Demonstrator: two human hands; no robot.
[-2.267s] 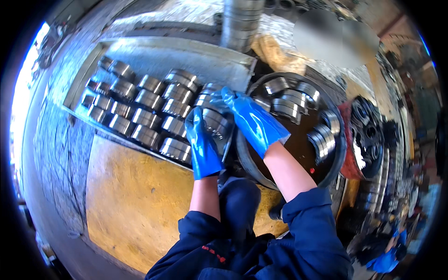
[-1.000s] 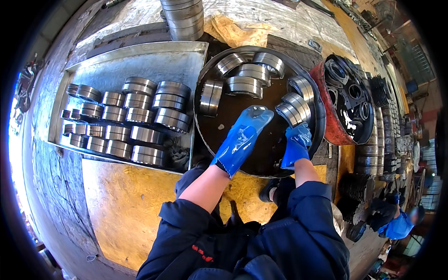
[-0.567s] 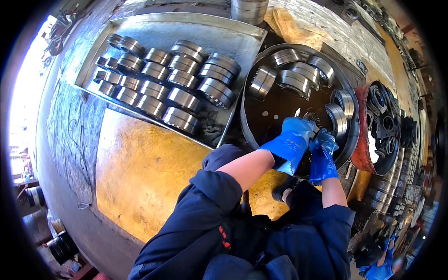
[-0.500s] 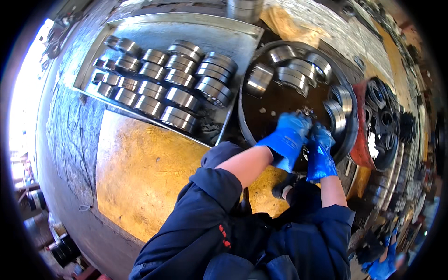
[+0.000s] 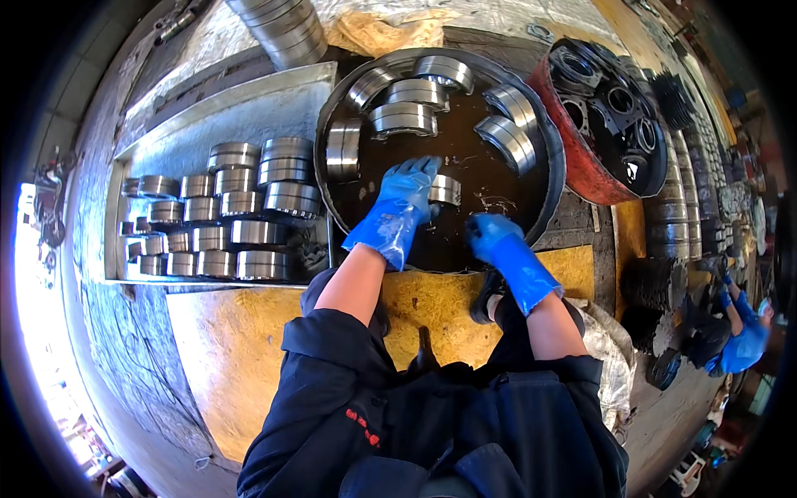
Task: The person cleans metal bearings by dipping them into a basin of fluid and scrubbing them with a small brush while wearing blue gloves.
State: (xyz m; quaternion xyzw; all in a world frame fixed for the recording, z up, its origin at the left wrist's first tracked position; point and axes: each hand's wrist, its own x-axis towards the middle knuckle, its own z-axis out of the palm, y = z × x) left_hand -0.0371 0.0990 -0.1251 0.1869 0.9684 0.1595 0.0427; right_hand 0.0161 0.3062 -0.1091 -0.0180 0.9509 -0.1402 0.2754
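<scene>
Over a round basin [image 5: 558, 178] of brown liquid, my two hands work in blue rubber gloves. My left hand [image 5: 402, 197] is closed round a shiny steel bearing [image 5: 446, 190], its fingers at the far side and its thumb at the near side. To its right, my right hand [image 5: 493, 234] hovers low over the liquid with curled fingers; whatever it may hold is hidden. Several more bearings stand partly in the liquid: a group [image 5: 405, 119] along the far side, one [image 5: 343, 151] at the left wall and a pair [image 5: 508, 143] at the right.
Left of the basin, a metal tray [image 5: 224, 98] bears rows of bearings [image 5: 235, 180]. A red drum [image 5: 554, 124] with dark metal parts stands at the right. Behind the basin are stacked steel rings [image 5: 286, 33] and a tan cloth [image 5: 382, 33]. Another person [image 5: 743, 332] works far right.
My view has turned, so the basin sits further left in it. My hands, close together before, are now apart, and a bearing shows in my left hand.
</scene>
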